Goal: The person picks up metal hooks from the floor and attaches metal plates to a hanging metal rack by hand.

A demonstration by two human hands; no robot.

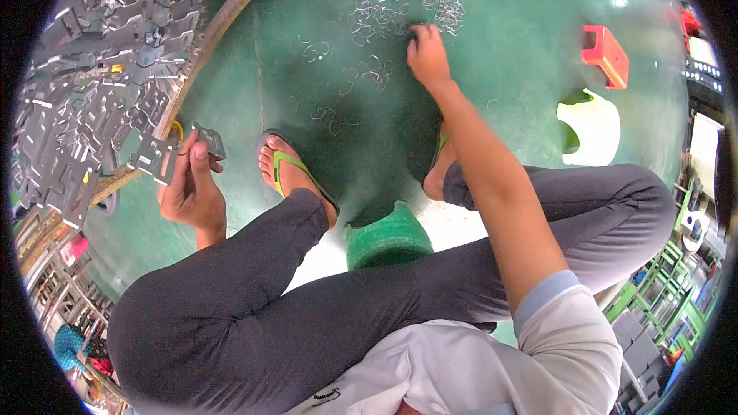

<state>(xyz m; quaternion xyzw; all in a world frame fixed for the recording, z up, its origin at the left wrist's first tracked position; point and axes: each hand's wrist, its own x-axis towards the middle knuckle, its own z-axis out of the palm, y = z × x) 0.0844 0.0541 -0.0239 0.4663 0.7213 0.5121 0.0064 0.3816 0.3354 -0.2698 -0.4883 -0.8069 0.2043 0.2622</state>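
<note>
My left hand [194, 188] pinches a small grey metal bracket [211, 144] between thumb and fingers, beside a big heap of similar grey metal brackets [115, 77] at the left. Reaching down to the green floor, my right hand [427, 54] has its fingers curled at the edge of scattered thin wire clips [375, 17]. A denser pile of wire clips [444, 14] lies just beyond those fingers. Whether a clip is between the fingertips is too small to tell. Several loose clips [327, 115] lie nearer my feet.
An orange stool [607, 58] and a pale yellow-green stool [592, 127] stand on the floor at the right. A green plastic stool or tub [390, 240] is between my legs. A curved brown rim [207, 38] borders the bracket heap. Green racks [669, 284] are at far right.
</note>
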